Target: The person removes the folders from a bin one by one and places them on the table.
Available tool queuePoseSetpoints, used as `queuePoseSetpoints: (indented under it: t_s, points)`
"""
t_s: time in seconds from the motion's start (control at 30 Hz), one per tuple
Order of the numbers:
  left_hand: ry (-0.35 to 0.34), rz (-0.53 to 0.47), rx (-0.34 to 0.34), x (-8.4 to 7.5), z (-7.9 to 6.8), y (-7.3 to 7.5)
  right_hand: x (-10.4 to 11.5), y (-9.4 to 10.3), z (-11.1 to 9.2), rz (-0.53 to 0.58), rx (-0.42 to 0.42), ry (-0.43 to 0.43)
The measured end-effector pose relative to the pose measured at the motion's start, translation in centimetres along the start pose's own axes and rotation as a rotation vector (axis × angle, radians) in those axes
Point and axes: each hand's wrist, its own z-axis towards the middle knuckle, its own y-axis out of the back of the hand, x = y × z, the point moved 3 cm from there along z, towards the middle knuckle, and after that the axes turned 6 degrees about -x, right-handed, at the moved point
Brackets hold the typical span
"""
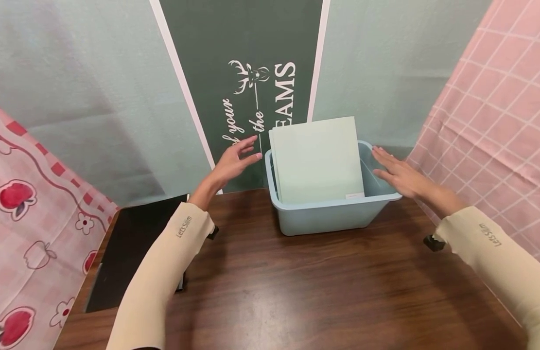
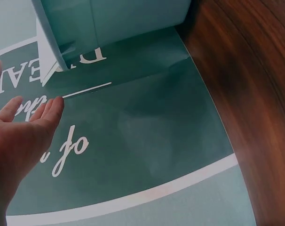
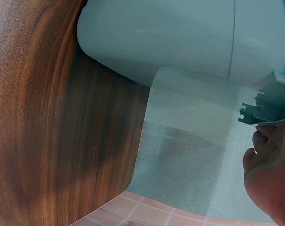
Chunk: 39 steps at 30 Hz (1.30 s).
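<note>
A light blue plastic bin [image 1: 326, 218] stands on the brown table against the curtain. Pale green flat panels [image 1: 318, 160], at least two, lean upright inside it and rise above the rim. My left hand [image 1: 235, 163] hovers just left of the bin, fingers extended and apart from it; in the left wrist view the hand [image 2: 25, 136] holds nothing. At the bin's right end, my right hand [image 1: 403, 176] has straight fingers by the rim. The right wrist view shows its fingers [image 3: 260, 141] close under the bin's rim; whether they touch is hard to tell.
A black flat panel [image 1: 130, 248] lies at the table's left side. Behind the bin hangs a grey-green curtain [image 1: 370, 73] with lettering; pink patterned cloths [image 1: 493, 121] flank both sides. The wooden tabletop [image 1: 296, 287] stretches in front of the bin.
</note>
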Motion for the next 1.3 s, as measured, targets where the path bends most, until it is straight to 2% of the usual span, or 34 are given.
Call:
queuePoseSetpoints:
  t_s: [0.47,0.93,1.3]
  points:
    - [0.006,0.002,0.024,0.4,1.7,-1.6,0.0,-0.2,-0.1,-0.001,-0.008,-0.006]
    - [0.008,-0.003,0.010,0.4,3.3,-2.4,0.1,-0.1,-0.1,0.012,-0.018,0.005]
    - [0.029,-0.014,-0.003,0.3,4.6,-3.5,0.1,-0.2,-0.1,0.023,-0.014,-0.016]
